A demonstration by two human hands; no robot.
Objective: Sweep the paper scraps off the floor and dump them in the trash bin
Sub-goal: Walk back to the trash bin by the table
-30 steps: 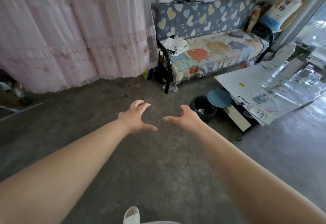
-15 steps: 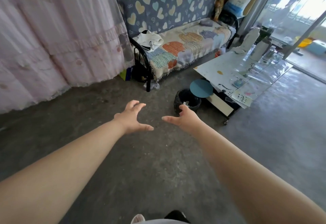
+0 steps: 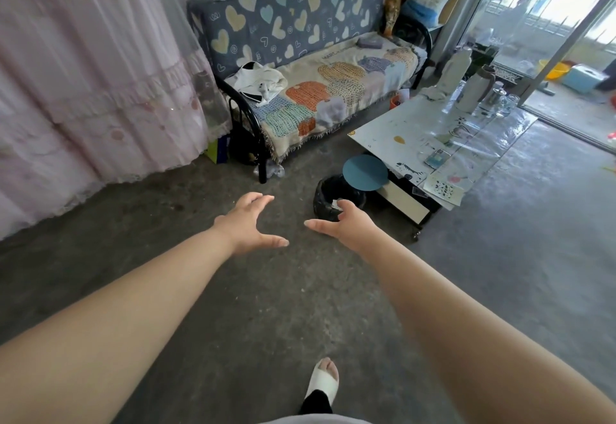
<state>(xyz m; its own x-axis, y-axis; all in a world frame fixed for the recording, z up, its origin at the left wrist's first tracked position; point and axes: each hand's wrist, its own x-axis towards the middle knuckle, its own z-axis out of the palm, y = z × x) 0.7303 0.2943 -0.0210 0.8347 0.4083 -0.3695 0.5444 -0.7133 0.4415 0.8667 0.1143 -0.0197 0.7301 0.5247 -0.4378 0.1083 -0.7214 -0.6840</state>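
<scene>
The concrete floor [image 3: 273, 307] is showing no paper scraps nearby. The left hand [image 3: 248, 223] and right hand [image 3: 346, 227] are reaching forward, fingers spread, holding nothing, and no broom is in view. Just beyond, the black-lined trash bin [image 3: 325, 195] is standing open beside the blue stool [image 3: 365, 171], ready for dumping.

Grey concrete floor [image 3: 266, 307]; pink curtain [image 3: 83, 90] at ten o'clock, heart-patterned sofa [image 3: 300, 23] at twelve, daylit glass door [image 3: 550, 6] at two.
</scene>
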